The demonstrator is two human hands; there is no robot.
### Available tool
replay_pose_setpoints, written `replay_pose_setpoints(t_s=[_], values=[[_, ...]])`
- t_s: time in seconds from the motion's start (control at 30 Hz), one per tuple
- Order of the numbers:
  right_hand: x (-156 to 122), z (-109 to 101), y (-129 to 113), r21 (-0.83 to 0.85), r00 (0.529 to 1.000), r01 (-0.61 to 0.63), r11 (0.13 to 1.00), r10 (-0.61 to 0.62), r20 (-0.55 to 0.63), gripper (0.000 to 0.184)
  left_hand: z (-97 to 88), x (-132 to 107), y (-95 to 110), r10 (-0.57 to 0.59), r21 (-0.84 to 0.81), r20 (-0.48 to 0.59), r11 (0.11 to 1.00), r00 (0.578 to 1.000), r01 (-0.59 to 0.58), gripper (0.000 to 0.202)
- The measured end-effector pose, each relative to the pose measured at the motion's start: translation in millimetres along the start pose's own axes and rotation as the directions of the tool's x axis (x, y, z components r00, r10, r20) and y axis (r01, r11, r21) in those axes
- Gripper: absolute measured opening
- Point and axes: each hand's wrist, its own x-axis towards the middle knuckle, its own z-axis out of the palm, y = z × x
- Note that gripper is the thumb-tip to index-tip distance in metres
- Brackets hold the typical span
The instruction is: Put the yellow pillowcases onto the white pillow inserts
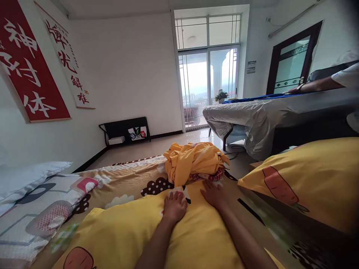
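A yellow pillow (126, 228) with a printed carrot lies in front of me on the patterned bedding. My left hand (175, 206) rests palm down on its far part, fingers slightly bent and pressing on the cloth beside a white printed patch. Farther right, my right hand (213, 193) lies flat near the pillow's far edge with its fingers spread. Just beyond both hands sits a crumpled bundle of orange-yellow cloth (196, 160), with some red plaid fabric showing beneath it. Neither hand grips anything visibly.
Another yellow carrot-print pillow (314, 175) is at the right. Patterned pillows (47, 220) lie at left. A covered table (238, 112) stands at back right, where another person's arm (316, 85) reaches over blue cloth. A low black rack (126, 129) stands by the wall.
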Motion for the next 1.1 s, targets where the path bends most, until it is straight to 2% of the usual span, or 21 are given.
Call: replay_pose_setpoints(t_s=[0.1, 0.2, 0.3, 0.37, 0.43, 0.53, 0.67, 0.73, 0.87, 0.97, 1.03, 1.1], values=[[0, -7, -6, -0.001, 0.999, -0.025, 1.0, 0.025, -0.027, 0.057, 2.2, -2, 0, 0.007, 0.006, -0.027, 1.0, 1.0, -0.007, 0.053], [3, -20, -26, 0.004, 0.999, 0.023, 1.0, -0.023, -0.034, 0.044, 3.9, -4, 1, 0.017, 0.015, -0.063, 1.0, 0.998, -0.016, 0.053], [0, -25, -58, 0.04, 0.986, 0.164, 0.986, -0.163, -0.029, 0.032, 3.9, -7, 2, 0.033, 0.021, -0.088, 0.999, 0.996, -0.032, 0.053], [-7, -21, -78, 0.093, 0.96, 0.279, 0.956, -0.278, -0.023, 0.034, 3.1, -7, 2, 0.05, 0.022, -0.089, 0.999, 0.995, -0.048, 0.053], [-16, -14, -88, 0.144, 0.93, 0.365, 0.92, -0.367, -0.014, 0.04, 2.1, -7, 1, 0.058, 0.017, -0.073, 0.998, 0.996, -0.057, 0.053], [-21, -7, -72, 0.16, 0.928, 0.367, 0.916, -0.373, 0.007, 0.044, 1.7, -6, 0, 0.044, 0.004, -0.059, 0.999, 0.997, -0.043, 0.054], [-9, -7, -23, 0.109, 0.982, 0.188, 0.976, -0.19, 0.012, 0.052, 2.6, -6, 0, 0.025, -0.009, -0.061, 1.0, 0.998, -0.026, 0.055], [-3, -10, -7, 0.095, 0.995, 0.095, 0.991, -0.096, 0.008, 0.057, 3.1, -7, 0, 0.024, -0.016, -0.062, 1.0, 0.998, -0.025, 0.055], [-7, -22, -10, 0.087, 1.0, 0.005, 0.996, -0.003, -0.03, 0.058, 4.6, -9, -2, 0.015, -0.023, -0.082, 1.0, 0.997, -0.017, 0.054], [-36, -34, -18, 0.097, 0.995, 0.018, 0.995, -0.008, -0.1, 0.056, 6.1, -8, -4, 0.017, -0.019, -0.09, 1.0, 0.996, -0.019, 0.054], [-74, -34, -12, 0.14, 0.988, 0.126, 0.982, -0.112, -0.103, 0.055, 7.0, -7, -5, 0.021, -0.015, -0.093, 1.0, 0.995, -0.023, 0.053], [-126, -24, 4, 0.229, 0.96, 0.279, 0.933, -0.27, -0.071, 0.054, 7.1, -6, -6, 0.025, -0.018, -0.085, 0.999, 0.996, -0.027, 0.053]])
